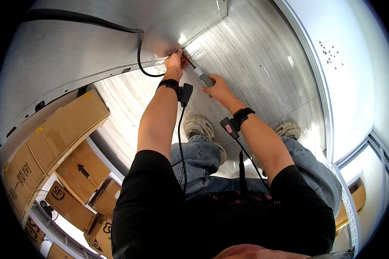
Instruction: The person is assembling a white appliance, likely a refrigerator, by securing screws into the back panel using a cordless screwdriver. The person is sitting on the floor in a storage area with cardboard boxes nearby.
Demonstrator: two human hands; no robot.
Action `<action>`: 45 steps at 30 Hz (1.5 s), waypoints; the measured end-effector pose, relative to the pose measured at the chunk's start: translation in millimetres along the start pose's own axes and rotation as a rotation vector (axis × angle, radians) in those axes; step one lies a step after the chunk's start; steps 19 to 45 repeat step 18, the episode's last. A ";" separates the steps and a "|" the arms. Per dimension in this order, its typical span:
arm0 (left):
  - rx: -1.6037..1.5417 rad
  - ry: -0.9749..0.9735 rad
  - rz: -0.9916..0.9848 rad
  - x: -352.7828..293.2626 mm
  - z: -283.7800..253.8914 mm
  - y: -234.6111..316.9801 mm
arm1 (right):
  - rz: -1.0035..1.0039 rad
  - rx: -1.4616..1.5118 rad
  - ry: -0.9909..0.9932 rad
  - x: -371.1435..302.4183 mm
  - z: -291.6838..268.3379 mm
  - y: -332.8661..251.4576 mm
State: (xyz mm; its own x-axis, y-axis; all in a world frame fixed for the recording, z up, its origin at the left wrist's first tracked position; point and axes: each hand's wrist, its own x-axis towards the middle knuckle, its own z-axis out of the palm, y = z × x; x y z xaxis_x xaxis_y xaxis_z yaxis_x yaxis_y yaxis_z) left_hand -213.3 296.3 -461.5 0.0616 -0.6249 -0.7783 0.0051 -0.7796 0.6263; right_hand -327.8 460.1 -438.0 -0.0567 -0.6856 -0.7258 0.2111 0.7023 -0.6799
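While you stand on the brushed metal floor point(263, 73), your two hands meet near the upper middle of the frame around a slim tool point(199, 72) with a grey handle and a thin dark shaft. Its long axis runs diagonally, the handle lower right and the tip pointing up and to the left, into the seam where the floor meets the curved metal panel point(73, 52). Your right hand point(218, 89) is closed around the grey handle end, fingers wrapped from below. Your left hand point(174, 62) is pinched narrow at the tip end, fingertips pressed right at the seam against the panel; whether they grip the shaft itself or only steady it cannot be told. Both wrists carry black bands with small black units, cables trailing down toward your body. A black cable point(138, 47) loops down the panel just left of your left hand. Cardboard boxes point(60, 134) are stacked at the lower left of the frame, well apart from the hands.
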 end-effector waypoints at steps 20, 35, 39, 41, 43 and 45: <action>0.068 0.051 -0.151 17.8 -10.3 1.2 | -0.040 -0.131 0.113 16.4 -2.1 42.2; 0.068 0.051 -0.151 17.8 -10.3 1.2 | -0.040 -0.131 0.113 16.4 -2.1 42.2; 0.068 0.051 -0.151 17.8 -10.3 1.2 | -0.040 -0.131 0.113 16.4 -2.1 42.2; 0.068 0.051 -0.151 17.8 -10.3 1.2 | -0.040 -0.131 0.113 16.4 -2.1 42.2; 0.068 0.051 -0.151 17.8 -10.3 1.2 | -0.040 -0.131 0.113 16.4 -2.1 42.2; 0.068 0.051 -0.151 17.8 -10.3 1.2 | -0.040 -0.131 0.113 16.4 -2.1 42.2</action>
